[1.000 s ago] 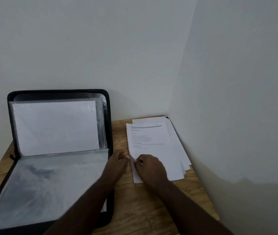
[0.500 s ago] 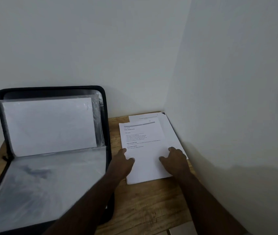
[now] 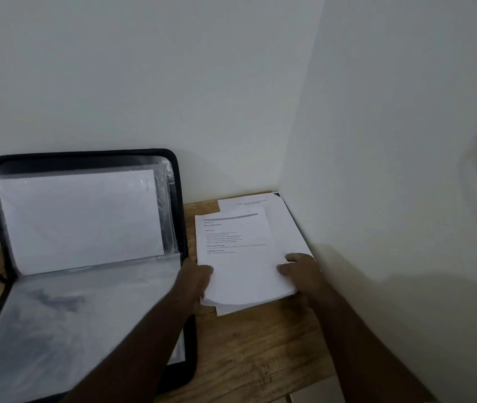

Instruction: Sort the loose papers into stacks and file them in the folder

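A stack of white printed papers (image 3: 240,257) lies on the wooden table (image 3: 260,344), to the right of an open black zip folder (image 3: 86,257). My left hand (image 3: 195,279) grips the stack's left edge, thumb on top. My right hand (image 3: 301,270) grips its right edge, thumb on top as well. The stack's near edge curves up slightly off the table. More sheets (image 3: 286,225) lie under and behind it, reaching the corner. The folder's upright half holds a white sheet (image 3: 83,219) in a clear sleeve; its flat half shows clear plastic sleeves (image 3: 65,321).
White walls close in behind and on the right, so the papers sit in the table's far right corner. A pale object (image 3: 315,392) shows at the bottom edge, below the table's near rim. Bare wood (image 3: 254,353) lies between my forearms.
My hands have moved apart from the stack's near left corner to its two sides. The loose sheets are now gathered into a tidier pile, lifted a little at the near edge.
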